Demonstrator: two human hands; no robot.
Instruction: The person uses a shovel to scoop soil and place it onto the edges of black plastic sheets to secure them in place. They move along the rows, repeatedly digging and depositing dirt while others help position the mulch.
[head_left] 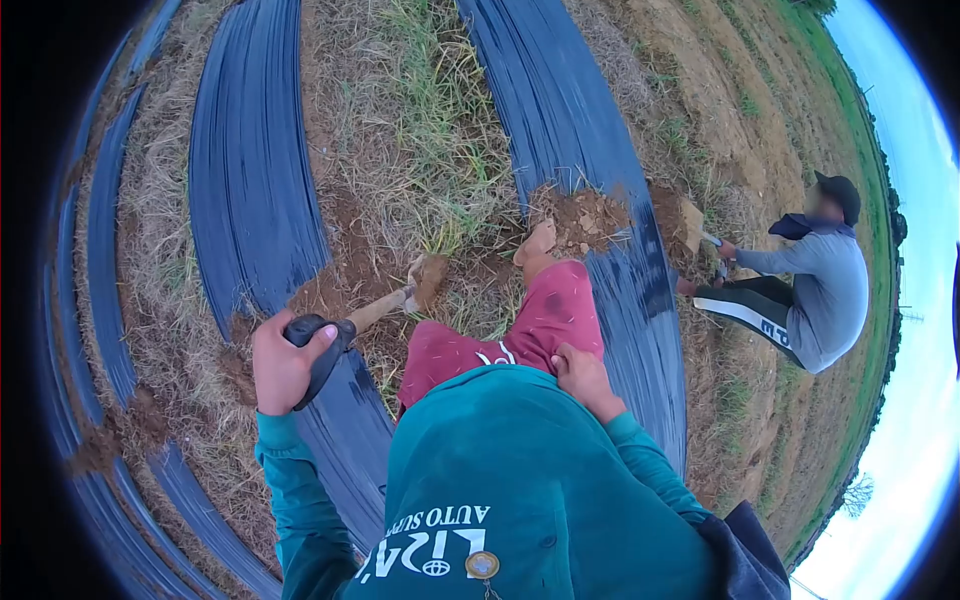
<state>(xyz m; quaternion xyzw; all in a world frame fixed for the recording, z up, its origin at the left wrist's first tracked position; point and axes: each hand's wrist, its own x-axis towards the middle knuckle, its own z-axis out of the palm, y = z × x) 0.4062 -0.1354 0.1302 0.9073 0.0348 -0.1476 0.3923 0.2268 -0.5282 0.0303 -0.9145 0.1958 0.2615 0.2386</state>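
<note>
On the left, my left hand (280, 362) is closed round the black grip (322, 355) of a shovel. Its wooden shaft (378, 311) slants up and right to a soil-caked blade (428, 282), which rests on the dirt between two strips of black plastic sheet. My right hand (585, 380) lies against the thigh of my red shorts (560, 315), with no tool in it; its fingers are partly hidden. My bare foot (537, 243) stands beside a mound of loose soil (585, 220) on the right-hand plastic strip (550, 100).
At the right, another person (815, 275) in a grey top and dark cap bends over a second shovel (691, 225) by that strip. Another plastic strip (250, 130) runs along my left, with several more beyond it. Dry grass (430, 130) covers the ground between.
</note>
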